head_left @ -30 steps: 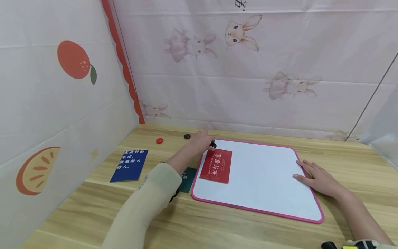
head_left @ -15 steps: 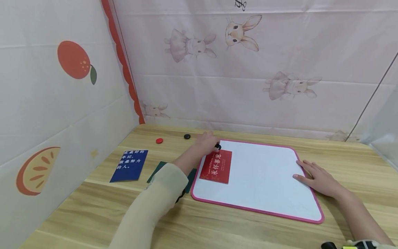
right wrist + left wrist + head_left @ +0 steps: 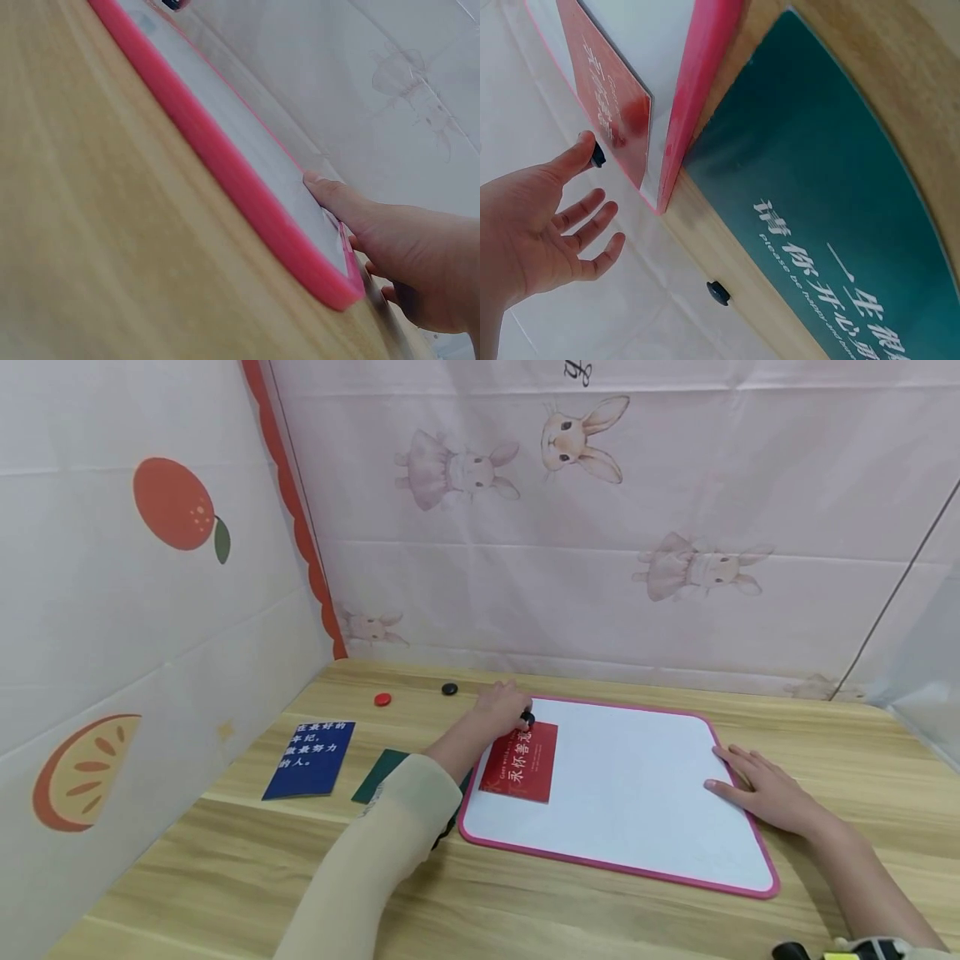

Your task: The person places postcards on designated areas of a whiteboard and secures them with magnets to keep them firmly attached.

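- Head view, well left of the whiteboard (image 3: 637, 793): blue card (image 3: 311, 758), unchanged.
- Off the whiteboard's far-left corner, outside it: red button (image 3: 382, 699), then second black button (image 3: 449, 689). Neither touched, neither moved.
- Just outside the whiteboard's left rim: green card (image 3: 378, 777), partly hidden by the sleeve (image 3: 408, 827). More of it shows than a second ago; sleeve has shifted right.
- Whiteboard's far-left corner: left hand (image 3: 499, 708) pinches a black button (image 3: 527, 719) at thumb tip, other fingers loosely bent per left wrist view. Versus a second ago, hand and button sit further right and slightly nearer the camera.
- Left part of the whiteboard: red card (image 3: 536, 768), same place. Button now overlaps its far edge instead of showing just beyond it. My read: button and card now line up. Can't tell if button bears on card; not let go.
- Whiteboard's right rim: right hand (image 3: 772, 797) rests there, fingers spread, thumb on top face, nothing picked up. Same pose as before; probably steadying the board.
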Action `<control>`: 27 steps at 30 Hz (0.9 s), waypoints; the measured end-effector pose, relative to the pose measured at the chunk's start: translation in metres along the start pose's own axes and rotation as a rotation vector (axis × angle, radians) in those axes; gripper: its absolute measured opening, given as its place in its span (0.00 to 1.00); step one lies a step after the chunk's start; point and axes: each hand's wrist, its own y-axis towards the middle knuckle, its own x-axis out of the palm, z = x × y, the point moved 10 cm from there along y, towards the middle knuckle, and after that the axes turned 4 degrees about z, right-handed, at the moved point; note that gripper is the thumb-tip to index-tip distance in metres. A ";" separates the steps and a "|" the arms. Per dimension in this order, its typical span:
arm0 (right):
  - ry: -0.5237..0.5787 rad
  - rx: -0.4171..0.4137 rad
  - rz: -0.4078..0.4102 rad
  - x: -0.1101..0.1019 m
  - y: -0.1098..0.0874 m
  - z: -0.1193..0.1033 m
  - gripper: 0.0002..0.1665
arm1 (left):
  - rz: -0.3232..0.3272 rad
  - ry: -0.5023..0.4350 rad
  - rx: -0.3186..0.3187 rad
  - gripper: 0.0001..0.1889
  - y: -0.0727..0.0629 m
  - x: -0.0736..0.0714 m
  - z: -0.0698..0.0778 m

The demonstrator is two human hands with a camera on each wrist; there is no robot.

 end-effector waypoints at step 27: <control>-0.001 0.010 -0.003 0.000 0.000 0.002 0.46 | -0.023 0.057 0.010 0.19 0.003 0.008 0.005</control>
